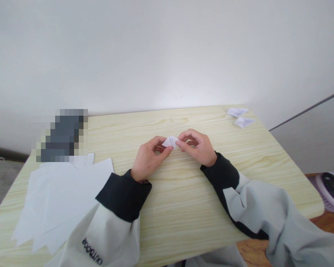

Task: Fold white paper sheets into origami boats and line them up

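A small folded white paper piece [170,141] is held just above the middle of a pale wooden table [183,193]. My left hand [148,158] pinches its left side with thumb and fingers. My right hand [197,147] pinches its right side, fingers curled. Both wrists rest on or near the tabletop, and both arms wear grey sleeves with black cuffs.
A loose stack of white paper sheets [58,200] lies at the left of the table. Two small folded paper pieces [241,116] sit at the far right corner. A blurred dark object [61,136] stands at the far left. A white wall rises behind the table.
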Demonstrator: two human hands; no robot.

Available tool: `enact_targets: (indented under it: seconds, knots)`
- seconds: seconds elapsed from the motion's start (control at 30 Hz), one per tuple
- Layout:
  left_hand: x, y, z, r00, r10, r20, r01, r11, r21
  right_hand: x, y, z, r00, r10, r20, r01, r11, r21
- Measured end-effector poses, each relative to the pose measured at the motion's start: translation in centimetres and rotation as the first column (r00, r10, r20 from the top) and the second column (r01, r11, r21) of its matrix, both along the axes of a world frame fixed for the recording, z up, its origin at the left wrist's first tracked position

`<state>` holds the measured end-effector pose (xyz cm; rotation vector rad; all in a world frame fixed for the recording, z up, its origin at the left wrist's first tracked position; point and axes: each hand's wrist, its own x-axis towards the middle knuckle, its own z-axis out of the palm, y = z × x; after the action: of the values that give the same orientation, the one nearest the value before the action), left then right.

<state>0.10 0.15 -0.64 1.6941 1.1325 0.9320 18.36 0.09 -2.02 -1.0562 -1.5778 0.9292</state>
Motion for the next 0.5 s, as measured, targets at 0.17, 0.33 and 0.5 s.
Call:
enact_targets:
  seconds: [0.17,0.33,0.5]
  knots:
    - [0.2,-0.13,0.25,1.0,0.021,0.009,-0.021,1.0,0.008,-0.09,0.02,0.0,0.999,0.002,-0.037,-0.002,1.0,-0.013]
    - [0.07,-0.11,0.16,0.999,0.016,-0.043,-0.015,1.0,0.01,-0.04,-0.01,-0.06,0.999,0.028,-0.027,-0.028,0.999,-0.021]
    - [0.0,-0.15,0.46,0.993,0.018,-0.119,-0.014,0.999,0.036,0.05,-0.07,0.02,0.998,0.047,0.05,-0.048,0.999,0.019]
